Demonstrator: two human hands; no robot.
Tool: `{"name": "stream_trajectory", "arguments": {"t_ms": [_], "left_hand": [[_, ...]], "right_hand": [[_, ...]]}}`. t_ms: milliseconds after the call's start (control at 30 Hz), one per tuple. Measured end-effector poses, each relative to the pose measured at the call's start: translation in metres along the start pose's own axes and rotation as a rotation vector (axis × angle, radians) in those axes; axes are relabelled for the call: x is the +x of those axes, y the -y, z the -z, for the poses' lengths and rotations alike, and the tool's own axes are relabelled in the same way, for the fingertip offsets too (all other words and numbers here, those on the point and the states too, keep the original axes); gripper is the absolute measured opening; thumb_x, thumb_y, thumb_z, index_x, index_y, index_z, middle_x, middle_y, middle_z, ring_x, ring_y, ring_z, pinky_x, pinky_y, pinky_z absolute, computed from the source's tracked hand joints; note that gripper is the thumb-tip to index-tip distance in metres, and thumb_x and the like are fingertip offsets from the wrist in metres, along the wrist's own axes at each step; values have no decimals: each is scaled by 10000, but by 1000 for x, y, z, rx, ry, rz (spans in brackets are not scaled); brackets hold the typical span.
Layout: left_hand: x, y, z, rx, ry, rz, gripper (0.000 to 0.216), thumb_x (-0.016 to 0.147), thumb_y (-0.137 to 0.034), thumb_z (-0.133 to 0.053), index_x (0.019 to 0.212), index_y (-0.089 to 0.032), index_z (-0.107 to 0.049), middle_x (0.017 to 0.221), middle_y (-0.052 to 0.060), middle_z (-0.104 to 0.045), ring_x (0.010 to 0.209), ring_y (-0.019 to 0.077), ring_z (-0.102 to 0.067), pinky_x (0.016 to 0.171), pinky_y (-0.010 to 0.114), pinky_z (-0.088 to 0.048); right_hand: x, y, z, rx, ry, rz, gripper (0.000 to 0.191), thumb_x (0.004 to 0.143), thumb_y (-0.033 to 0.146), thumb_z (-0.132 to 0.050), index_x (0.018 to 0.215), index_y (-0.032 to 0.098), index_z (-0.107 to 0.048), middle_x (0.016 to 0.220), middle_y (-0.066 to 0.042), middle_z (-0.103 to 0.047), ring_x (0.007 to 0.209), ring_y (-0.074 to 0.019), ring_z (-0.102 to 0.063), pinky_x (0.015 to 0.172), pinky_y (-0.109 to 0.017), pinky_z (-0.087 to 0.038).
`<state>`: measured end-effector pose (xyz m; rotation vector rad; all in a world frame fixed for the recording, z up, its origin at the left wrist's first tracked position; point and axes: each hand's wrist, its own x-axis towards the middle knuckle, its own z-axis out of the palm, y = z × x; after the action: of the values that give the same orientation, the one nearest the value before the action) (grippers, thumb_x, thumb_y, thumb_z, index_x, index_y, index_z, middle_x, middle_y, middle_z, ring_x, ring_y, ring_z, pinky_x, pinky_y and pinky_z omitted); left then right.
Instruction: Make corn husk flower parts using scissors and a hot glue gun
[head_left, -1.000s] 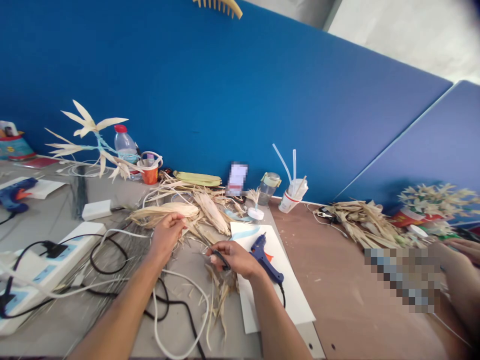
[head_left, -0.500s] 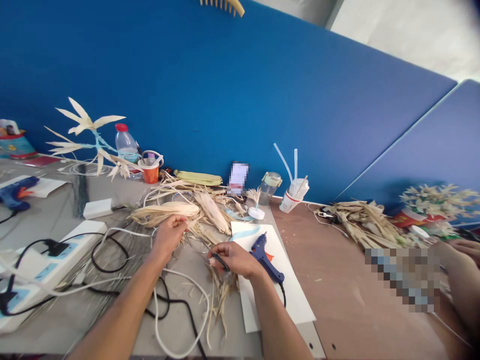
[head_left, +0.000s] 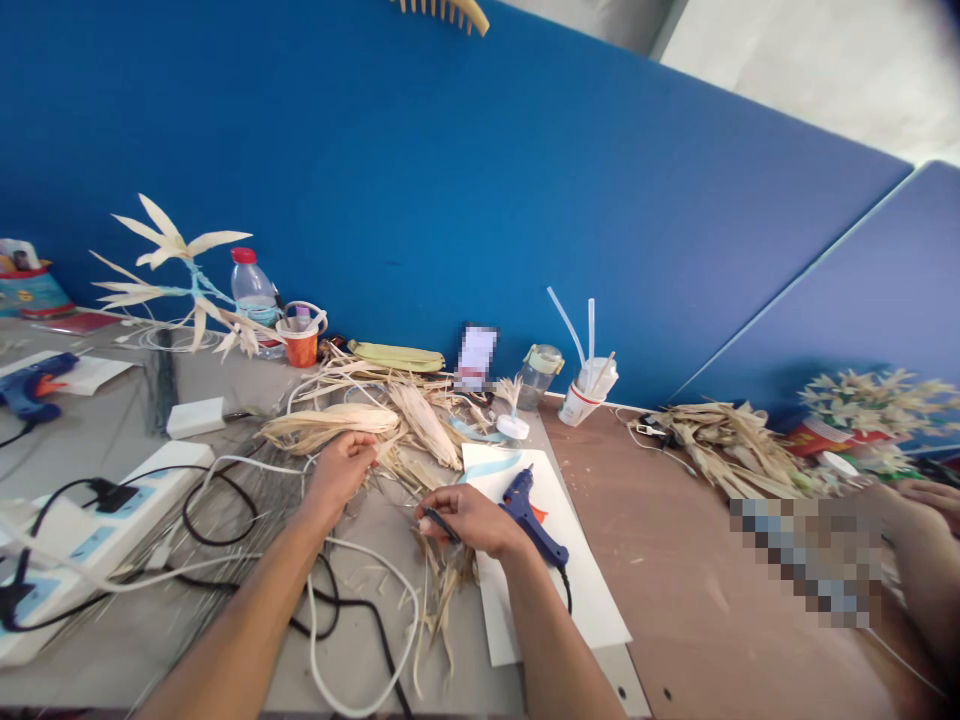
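My left hand [head_left: 343, 470] is closed in a pinch at the near edge of a pile of dried corn husks [head_left: 330, 428]. Whatever lies between its fingertips is too small to make out. My right hand [head_left: 466, 518], lower and to the right, is closed around a small tool with a black handle [head_left: 442, 526]; its working end is hidden. Below that hand, thin husk strips [head_left: 439, 610] lie on the grey table. A blue glue gun [head_left: 529, 512] rests on a white sheet [head_left: 506, 600] just right of my right hand.
Left stand a power strip [head_left: 112, 530] and tangled cables [head_left: 360, 602]. A husk flower stem [head_left: 196, 280], bottle [head_left: 255, 290], orange cup [head_left: 301, 345], phone [head_left: 477, 355], jar [head_left: 541, 375] and straw cup [head_left: 581, 402] line the back. Another person's hands [head_left: 911, 510] are at right.
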<state>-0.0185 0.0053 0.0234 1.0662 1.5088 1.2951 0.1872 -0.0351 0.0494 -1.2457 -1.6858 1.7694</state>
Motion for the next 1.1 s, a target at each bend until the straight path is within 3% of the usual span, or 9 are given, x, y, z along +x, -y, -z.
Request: {"name": "stream_trajectory", "arguments": {"t_ms": [767, 1100], "left_hand": [[-2, -7, 0, 5, 22, -1, 214, 534, -304, -648, 707, -183, -615, 532, -17, -606, 445, 128, -491, 425, 227, -310], [6, 5, 1, -188, -45, -49, 297, 563, -372, -695, 747, -162, -591, 565, -11, -611, 393, 88, -418, 429, 230, -301]], "right_hand": [[5, -12, 5, -23, 0, -28, 257, 616, 302, -757, 816, 156, -688, 522, 56, -540, 490, -77, -436, 520, -207, -329], [5, -12, 5, 70, -69, 87, 254, 707, 276, -682, 928, 157, -648, 527, 62, -525, 496, -74, -437, 523, -201, -316]]}}
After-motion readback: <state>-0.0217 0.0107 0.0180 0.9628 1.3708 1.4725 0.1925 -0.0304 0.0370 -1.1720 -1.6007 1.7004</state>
